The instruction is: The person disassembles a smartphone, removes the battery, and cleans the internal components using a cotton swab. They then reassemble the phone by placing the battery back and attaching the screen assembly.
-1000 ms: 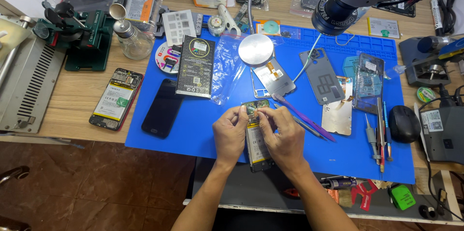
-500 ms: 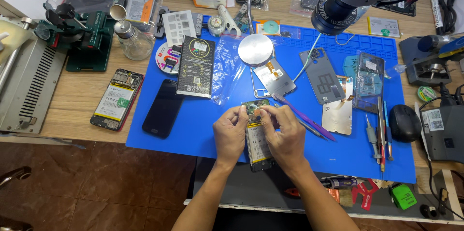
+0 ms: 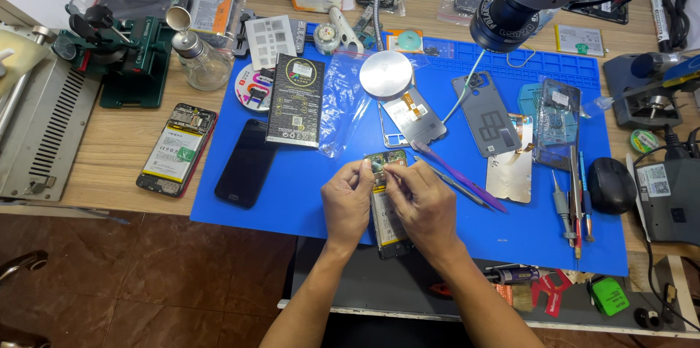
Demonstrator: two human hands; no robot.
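Clutter rings the blue mat (image 3: 292,202): a black phone (image 3: 246,163) at nine o'clock of the hands, a purple pen-like tool (image 3: 459,175) at three, a round metal disc (image 3: 386,74) at twelve. Between both hands lies an opened phone (image 3: 386,228), its top under the fingertips. Left hand (image 3: 347,202) and right hand (image 3: 425,204) pinch closed at its upper edge; what they grip is too small to tell. Palms hide the phone's middle.
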